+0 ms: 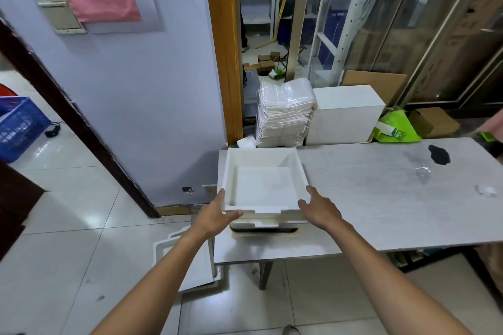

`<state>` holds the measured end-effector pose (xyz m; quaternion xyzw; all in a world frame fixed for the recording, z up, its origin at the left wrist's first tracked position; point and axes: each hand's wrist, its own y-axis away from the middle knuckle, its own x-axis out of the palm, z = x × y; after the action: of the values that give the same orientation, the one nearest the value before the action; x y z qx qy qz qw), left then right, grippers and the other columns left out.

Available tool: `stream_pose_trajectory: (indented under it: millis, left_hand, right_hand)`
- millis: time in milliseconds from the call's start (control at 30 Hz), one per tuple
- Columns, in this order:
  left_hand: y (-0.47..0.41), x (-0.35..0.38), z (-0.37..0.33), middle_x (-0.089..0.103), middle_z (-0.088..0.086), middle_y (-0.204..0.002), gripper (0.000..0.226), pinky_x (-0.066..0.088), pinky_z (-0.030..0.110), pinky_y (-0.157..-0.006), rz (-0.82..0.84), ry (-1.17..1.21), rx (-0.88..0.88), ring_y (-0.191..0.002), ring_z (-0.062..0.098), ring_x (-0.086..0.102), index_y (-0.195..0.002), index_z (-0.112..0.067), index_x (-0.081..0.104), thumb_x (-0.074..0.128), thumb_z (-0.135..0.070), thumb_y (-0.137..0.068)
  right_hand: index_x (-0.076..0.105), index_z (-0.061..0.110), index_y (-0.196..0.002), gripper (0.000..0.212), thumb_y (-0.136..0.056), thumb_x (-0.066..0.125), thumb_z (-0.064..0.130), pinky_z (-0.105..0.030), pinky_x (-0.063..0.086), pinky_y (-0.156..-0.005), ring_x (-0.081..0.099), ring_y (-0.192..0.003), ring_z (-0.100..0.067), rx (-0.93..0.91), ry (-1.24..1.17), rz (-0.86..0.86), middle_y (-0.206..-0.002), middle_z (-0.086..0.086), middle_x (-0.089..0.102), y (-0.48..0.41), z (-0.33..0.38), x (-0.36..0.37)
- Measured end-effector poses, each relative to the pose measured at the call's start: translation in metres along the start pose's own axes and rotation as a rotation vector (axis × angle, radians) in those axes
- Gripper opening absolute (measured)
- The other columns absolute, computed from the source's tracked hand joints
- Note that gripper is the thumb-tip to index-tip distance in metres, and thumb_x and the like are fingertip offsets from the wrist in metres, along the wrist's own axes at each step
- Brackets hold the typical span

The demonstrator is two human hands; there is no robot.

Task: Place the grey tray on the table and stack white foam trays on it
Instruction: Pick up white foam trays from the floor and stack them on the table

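Table [381, 193] first, pale and long, bearing the stack at its left end. Grey tray [262, 230] lowest, only a dark front edge showing. White foam tray [261, 185] on top, deep, nothing inside, sitting on another foam tray [268, 223]. Left hand [217, 212] and right hand [318, 205] at the near corners, fingers spread, gripping lightly. Risk: skewed seating, stack sliding toward the near-left table edge.
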<state>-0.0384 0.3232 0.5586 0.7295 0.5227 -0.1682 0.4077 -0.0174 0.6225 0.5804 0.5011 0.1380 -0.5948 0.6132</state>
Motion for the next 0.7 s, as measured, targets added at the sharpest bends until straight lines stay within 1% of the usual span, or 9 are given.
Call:
stream_pose_trajectory:
  millis: [100,233,367,400,467,500,533,600,700]
  left_hand:
    - [0.003,0.005,-0.006,0.039,0.003,-0.159,0.100,0.044,0.039,-0.108,-0.009,-0.072,-0.024,-0.143,0.030,0.042,-0.161,-0.025,0.010,0.065,-0.062,-0.086]
    - [-0.001,0.009,-0.005,0.042,0.005,-0.157,0.101,0.045,0.041,-0.107,-0.024,-0.127,-0.022,-0.142,0.031,0.043,-0.161,-0.024,0.009,0.064,-0.062,-0.086]
    - [0.002,0.012,-0.004,0.041,0.007,-0.158,0.099,0.047,0.039,-0.103,-0.008,-0.128,-0.040,-0.139,0.032,0.045,-0.162,-0.024,0.007,0.064,-0.058,-0.089]
    - [0.002,0.013,-0.003,0.041,0.007,-0.158,0.098,0.052,0.039,-0.097,-0.004,-0.121,-0.041,-0.132,0.032,0.052,-0.162,-0.024,0.007,0.065,-0.057,-0.089]
    - [0.001,0.015,0.000,0.043,0.008,-0.156,0.096,0.060,0.032,-0.069,0.019,-0.083,-0.061,-0.099,0.026,0.068,-0.162,-0.025,0.008,0.065,-0.056,-0.090]
    - [0.002,0.016,0.002,0.046,0.010,-0.154,0.095,0.060,0.031,-0.059,0.025,-0.066,-0.071,-0.083,0.022,0.068,-0.161,-0.026,0.009,0.065,-0.055,-0.090]
    - [0.002,0.017,0.005,0.049,0.011,-0.151,0.094,0.060,0.032,-0.056,0.021,-0.051,-0.071,-0.075,0.020,0.067,-0.161,-0.028,0.009,0.065,-0.054,-0.090]
    - [0.004,0.019,0.008,0.051,0.012,-0.149,0.094,0.061,0.033,-0.053,0.012,-0.038,-0.063,-0.075,0.020,0.067,-0.161,-0.032,0.009,0.066,-0.053,-0.089]
    - [0.004,0.018,0.009,0.044,0.009,-0.155,0.093,0.056,0.026,-0.048,0.016,-0.064,-0.051,-0.076,0.020,0.067,-0.161,-0.032,0.007,0.065,-0.052,-0.091]
  right_hand:
    - [0.019,0.036,-0.156,0.061,-0.098,0.038,0.042,-0.036,0.051,-0.076,0.062,-0.092,-0.024,-0.003,0.010,0.017,-0.094,0.000,0.064,0.002,-0.003,-0.002]
    - [0.017,0.037,-0.156,0.061,-0.098,0.037,0.041,-0.038,0.053,-0.083,0.060,-0.097,-0.024,-0.001,0.036,0.025,-0.099,0.001,0.061,0.002,-0.005,-0.001]
    - [0.016,0.038,-0.157,0.062,-0.098,0.036,0.040,-0.035,0.050,-0.078,0.057,-0.096,-0.024,0.001,0.071,0.022,-0.111,-0.003,0.062,-0.001,-0.008,0.004]
    - [0.016,0.039,-0.157,0.062,-0.098,0.036,0.040,-0.035,0.049,-0.077,0.056,-0.095,-0.023,0.002,0.083,0.025,-0.115,-0.004,0.062,-0.002,-0.010,0.006]
    - [0.014,0.042,-0.157,0.063,-0.098,0.035,0.037,-0.034,0.046,-0.073,0.055,-0.094,-0.023,0.006,0.109,0.042,-0.114,-0.003,0.062,-0.003,-0.015,0.010]
    - [0.013,0.043,-0.157,0.063,-0.098,0.035,0.035,-0.034,0.045,-0.071,0.055,-0.093,-0.023,0.008,0.113,0.050,-0.109,-0.001,0.062,-0.002,-0.017,0.012]
    - [0.013,0.044,-0.156,0.063,-0.098,0.034,0.034,-0.034,0.043,-0.070,0.055,-0.092,-0.023,0.011,0.109,0.053,-0.104,-0.001,0.061,-0.002,-0.019,0.014]
    - [0.013,0.044,-0.156,0.062,-0.098,0.034,0.033,-0.035,0.042,-0.071,0.054,-0.091,-0.023,0.013,0.102,0.046,-0.102,-0.001,0.059,-0.002,-0.022,0.017]
    - [0.013,0.044,-0.156,0.062,-0.099,0.034,0.034,-0.035,0.043,-0.071,0.054,-0.089,-0.023,0.007,0.106,0.035,-0.102,-0.002,0.060,-0.004,-0.022,0.017]
